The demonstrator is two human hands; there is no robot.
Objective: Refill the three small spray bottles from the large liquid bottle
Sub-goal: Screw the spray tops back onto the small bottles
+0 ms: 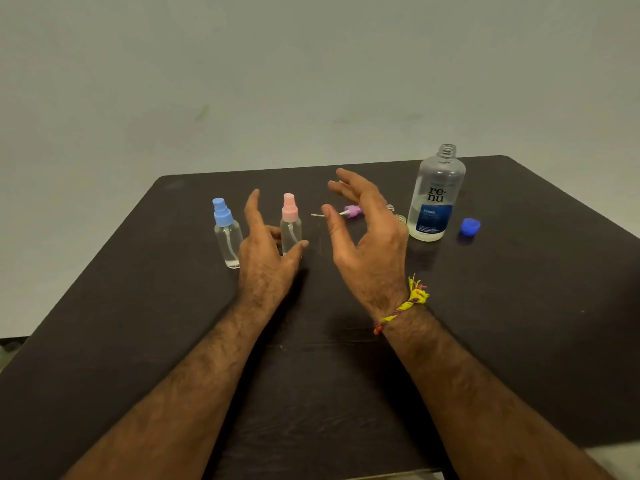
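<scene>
pale grey-green wall rises behind a dark table (519,323) whose far edge runs under it. near the far right corner stands the large liquid bottle (435,199), clear, upright, its threaded neck uncapped, with a blue label low on its front. its blue cap (470,226) lies on the table just to the right of it, apart from it. toward the far left stands the blue-topped spray bottle (227,233), upright and closed. beside it, nearer the middle, stands the pink-topped spray bottle (291,225), also closed. a purple spray head (351,211) with its thin tube lies flat between the pink one and the big bottle. the third small bottle is mostly hidden behind the right hand (363,237), which hovers with fingers spread, holding nothing. the left hand (266,251) is spread too, its thumb at the pink bottle's base; whether it touches, i cannot tell. a yellow thread band (405,306) circles the right wrist.
</scene>
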